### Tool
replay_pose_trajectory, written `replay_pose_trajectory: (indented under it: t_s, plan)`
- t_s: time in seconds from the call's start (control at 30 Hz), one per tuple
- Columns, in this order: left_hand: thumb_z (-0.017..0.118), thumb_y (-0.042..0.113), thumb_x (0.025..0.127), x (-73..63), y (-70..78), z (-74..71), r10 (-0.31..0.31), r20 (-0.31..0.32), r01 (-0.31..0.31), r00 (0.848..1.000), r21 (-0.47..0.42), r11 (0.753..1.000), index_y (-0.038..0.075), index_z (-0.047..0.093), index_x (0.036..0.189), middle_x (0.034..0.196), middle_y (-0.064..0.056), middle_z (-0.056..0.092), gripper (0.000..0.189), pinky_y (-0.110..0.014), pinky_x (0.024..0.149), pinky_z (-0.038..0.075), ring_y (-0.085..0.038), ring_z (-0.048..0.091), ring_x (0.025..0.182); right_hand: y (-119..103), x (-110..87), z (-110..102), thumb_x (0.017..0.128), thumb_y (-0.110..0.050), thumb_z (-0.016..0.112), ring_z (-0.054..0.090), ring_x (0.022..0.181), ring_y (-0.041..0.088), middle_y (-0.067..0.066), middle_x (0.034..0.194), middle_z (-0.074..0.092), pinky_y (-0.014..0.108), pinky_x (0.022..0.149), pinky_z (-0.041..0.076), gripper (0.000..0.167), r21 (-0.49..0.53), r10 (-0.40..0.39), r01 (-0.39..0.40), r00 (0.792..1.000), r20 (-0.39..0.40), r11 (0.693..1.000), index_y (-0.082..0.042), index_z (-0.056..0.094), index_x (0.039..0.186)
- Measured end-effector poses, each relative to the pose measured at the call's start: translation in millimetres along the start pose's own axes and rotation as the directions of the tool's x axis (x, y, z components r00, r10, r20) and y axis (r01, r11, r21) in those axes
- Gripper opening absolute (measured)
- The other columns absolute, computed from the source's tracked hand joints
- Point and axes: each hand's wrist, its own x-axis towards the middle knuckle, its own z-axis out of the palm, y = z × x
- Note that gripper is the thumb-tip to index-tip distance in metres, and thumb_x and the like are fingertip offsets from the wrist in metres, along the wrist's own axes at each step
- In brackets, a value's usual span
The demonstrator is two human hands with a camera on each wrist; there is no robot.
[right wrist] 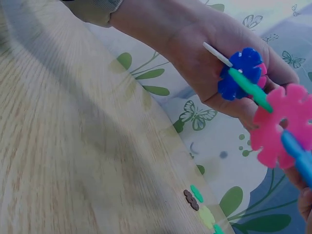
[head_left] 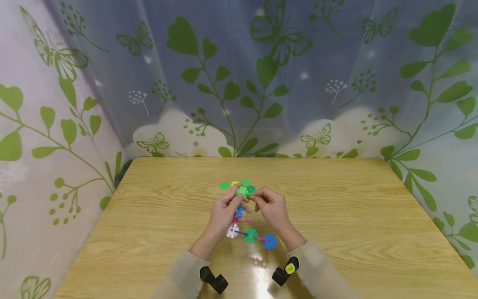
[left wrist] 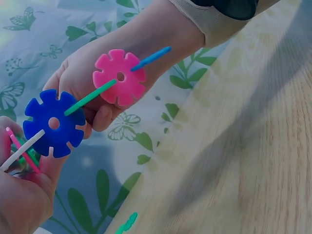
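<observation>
My left hand (head_left: 223,211) grips a light green snowflake disc (head_left: 242,191) between thumb and fingers. From beside it my right hand (head_left: 273,207) pinches another green disc, seen edge-on and touching the first. A chain of slotted discs hangs below the left hand: an upper blue disc (head_left: 239,211), a white disc (head_left: 232,231), a green disc (head_left: 250,235) and an end blue disc (head_left: 269,241). Linking them, a dark blue disc (left wrist: 41,114) and a pink disc (left wrist: 129,90) stand crosswise and face the left wrist view. Fingers hide where the held discs meet.
Loose discs lie on the wooden table (head_left: 336,216) beyond the hands: a green disc (head_left: 224,185), a yellow disc (head_left: 235,183) and more green ones. A brown disc (right wrist: 191,200) shows in the right wrist view. A patterned curtain (head_left: 239,83) borders the table.
</observation>
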Motion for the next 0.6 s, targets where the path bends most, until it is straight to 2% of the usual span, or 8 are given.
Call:
replay_pose_trajectory:
  t_s: [0.1, 0.2, 0.27, 0.37, 0.47, 0.53, 0.6]
  plan:
    - [0.050, 0.021, 0.098, 0.1, -0.9, -0.4, 0.011, 0.002, -0.011, 1.000, 0.009, 1.000, 0.004, 0.033, 0.143, 0.107, -0.028, 0.053, 0.050, -0.060, 0.076, 0.051, -0.017, 0.064, 0.076, 1, 0.5, 3, 0.080, 0.015, 0.062, 0.051, 0.050, 0.039, 0.025, 0.068, 0.058, 0.017, 0.042, 0.042, 0.004, 0.022, 0.013, -0.013, 1.000, -0.008, 1.000, 0.012, 0.062, 0.077]
    - [0.048, 0.021, 0.099, -0.6, -2.0, -0.5, 0.019, 0.014, -0.020, 1.000, 0.008, 1.000, 0.001, 0.033, 0.142, 0.123, -0.024, 0.050, 0.050, -0.051, 0.075, 0.055, -0.019, 0.065, 0.079, -1, 1.2, 4, 0.081, 0.014, 0.062, 0.053, 0.050, 0.037, 0.025, 0.070, 0.059, 0.020, 0.043, 0.047, 0.005, 0.020, 0.054, -0.054, 0.998, -0.013, 0.998, 0.011, 0.061, 0.077]
    - [0.048, 0.021, 0.099, -1.5, -2.4, -0.8, 0.013, 0.027, -0.013, 1.000, -0.006, 1.000, 0.001, 0.033, 0.142, 0.137, -0.018, 0.042, 0.050, -0.045, 0.074, 0.057, -0.021, 0.065, 0.082, -3, 1.8, 4, 0.082, 0.012, 0.062, 0.055, 0.050, 0.036, 0.025, 0.071, 0.060, 0.022, 0.044, 0.049, 0.005, 0.005, 0.082, -0.082, 0.997, -0.011, 0.997, 0.011, 0.062, 0.077]
    - [0.048, 0.023, 0.099, -2.3, -1.8, -1.3, -0.008, 0.049, 0.008, 0.999, 0.002, 1.000, 0.000, 0.033, 0.141, 0.149, -0.009, 0.027, 0.050, -0.041, 0.077, 0.056, -0.023, 0.064, 0.090, -3, 2.9, 2, 0.082, 0.011, 0.062, 0.056, 0.050, 0.037, 0.024, 0.073, 0.062, 0.026, 0.045, 0.053, 0.005, 0.000, 0.116, -0.116, 0.993, -0.006, 0.993, 0.010, 0.062, 0.078]
    - [0.047, 0.024, 0.099, -2.1, -0.2, -2.8, -0.022, 0.083, 0.019, 0.996, 0.040, 0.999, 0.002, 0.028, 0.144, 0.148, -0.012, 0.027, 0.054, -0.045, 0.084, 0.053, -0.028, 0.061, 0.099, -1, 3.8, -2, 0.084, 0.010, 0.061, 0.057, 0.051, 0.040, 0.026, 0.076, 0.063, 0.035, 0.047, 0.056, 0.004, 0.016, 0.135, -0.135, 0.991, 0.017, 0.991, 0.010, 0.062, 0.080]
    - [0.048, 0.024, 0.099, -1.9, 1.3, -4.4, -0.031, 0.099, 0.022, 0.995, 0.095, 0.995, 0.003, 0.024, 0.145, 0.141, -0.017, 0.038, 0.056, -0.046, 0.086, 0.052, -0.030, 0.060, 0.103, 7, 4.4, -4, 0.086, 0.008, 0.060, 0.058, 0.052, 0.042, 0.026, 0.080, 0.064, 0.042, 0.051, 0.057, 0.004, 0.041, 0.158, -0.159, 0.987, 0.035, 0.986, 0.010, 0.063, 0.083]
    - [0.050, 0.024, 0.098, -1.7, 2.4, -6.2, -0.043, 0.104, 0.028, 0.994, 0.145, 0.989, 0.005, 0.021, 0.147, 0.129, -0.021, 0.049, 0.059, -0.045, 0.087, 0.053, -0.031, 0.059, 0.105, 15, 4.6, -6, 0.087, 0.005, 0.060, 0.059, 0.053, 0.040, 0.023, 0.082, 0.066, 0.043, 0.053, 0.057, 0.006, 0.029, 0.173, -0.174, 0.984, 0.040, 0.984, 0.007, 0.065, 0.084]
